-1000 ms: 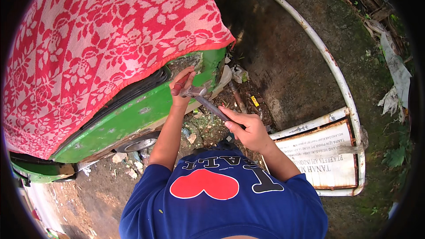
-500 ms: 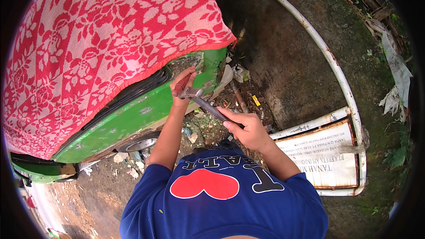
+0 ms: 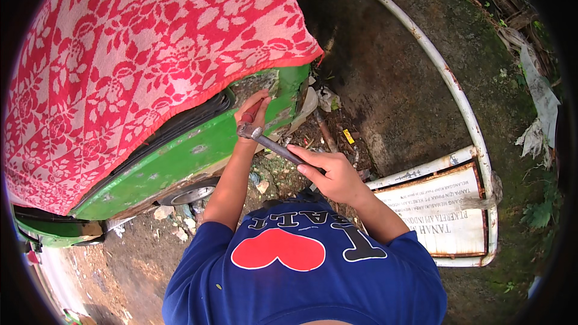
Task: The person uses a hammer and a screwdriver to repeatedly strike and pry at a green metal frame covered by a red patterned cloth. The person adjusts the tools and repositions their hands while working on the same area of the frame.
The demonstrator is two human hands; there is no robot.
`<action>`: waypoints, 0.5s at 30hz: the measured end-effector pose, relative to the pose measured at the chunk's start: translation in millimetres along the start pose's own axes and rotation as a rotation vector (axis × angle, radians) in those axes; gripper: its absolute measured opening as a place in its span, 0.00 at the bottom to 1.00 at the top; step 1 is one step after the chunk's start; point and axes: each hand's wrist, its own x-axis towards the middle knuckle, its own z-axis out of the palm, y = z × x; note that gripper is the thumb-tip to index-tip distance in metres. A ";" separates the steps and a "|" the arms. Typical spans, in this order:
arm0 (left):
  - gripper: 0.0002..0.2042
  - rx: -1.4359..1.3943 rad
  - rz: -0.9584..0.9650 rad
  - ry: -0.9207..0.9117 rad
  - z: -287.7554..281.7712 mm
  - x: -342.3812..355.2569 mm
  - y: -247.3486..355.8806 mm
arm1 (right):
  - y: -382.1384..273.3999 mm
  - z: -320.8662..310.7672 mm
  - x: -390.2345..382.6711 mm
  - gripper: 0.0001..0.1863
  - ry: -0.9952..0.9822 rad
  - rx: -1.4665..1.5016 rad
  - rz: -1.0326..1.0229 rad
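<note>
My left hand (image 3: 258,121) is closed around a red-handled tool (image 3: 249,114), held against the green car body (image 3: 186,155) near a scraped, bare patch (image 3: 248,86). The tool's far end is hidden, so whether it is a chisel or a screwdriver does not show. In my right hand (image 3: 337,176) is a hammer (image 3: 278,148), gripped by its dark handle. The hammer's head lies at the near end of the red handle and appears to touch it.
A red and pink floral blanket (image 3: 150,54) covers the car's upper part. Rubble and litter (image 3: 180,229) lie below the body, beside a wheel (image 3: 189,194). To the right, a rusty white sign (image 3: 433,204) sits in a curved pipe frame (image 3: 445,72) on the concrete ground.
The hammer's head has moved left and slightly down, from beside the red handle onto its near end. My right hand has shifted a little left; my left hand stays nearly in place.
</note>
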 end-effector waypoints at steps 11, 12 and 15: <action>0.08 0.057 -0.048 -0.031 -0.4 -1.6 14.2 | -3.6 -5.5 9.7 0.31 0.013 -0.735 -0.356; 0.08 0.063 -0.024 -0.027 -0.9 -2.4 13.3 | -6.4 -5.4 10.2 0.31 0.011 -0.702 -0.375; 0.08 0.076 0.011 -0.020 -0.9 1.9 12.1 | -15.6 -3.9 7.3 0.31 0.016 -0.642 -0.431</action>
